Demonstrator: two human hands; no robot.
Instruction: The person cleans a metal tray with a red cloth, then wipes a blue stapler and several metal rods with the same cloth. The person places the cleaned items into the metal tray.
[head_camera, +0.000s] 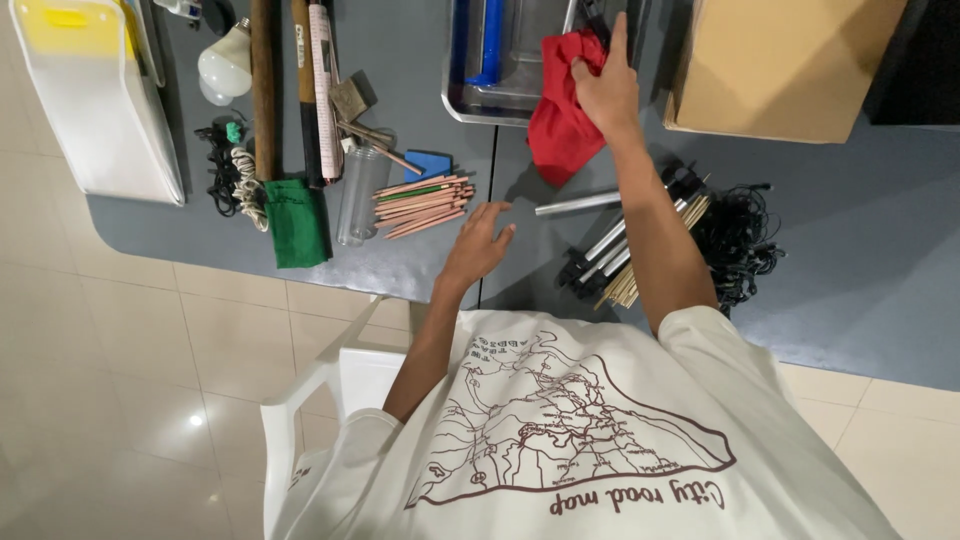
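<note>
My right hand (605, 88) reaches far across the grey table (860, 270) and grips a red cloth (558, 130) that hangs over the edge of a metal tray (478, 108); its index finger points away from me. My left hand (478, 245) hovers open, fingers spread, just above the table near its front edge. A bundle of pink and green pencils (425, 200) lies a little to the left of it. My white printed T-shirt fills the bottom of the view.
A clear plastic tube (358, 195), green cloth (298, 222), blue sponge (432, 163), light bulb (225, 62) and wooden sticks (262, 90) lie at the left. Metal rods (605, 250), thin bamboo sticks (625, 285), tangled black cords (742, 240) and a cardboard box (780, 65) are on the right. A white plastic chair (335, 385) stands below.
</note>
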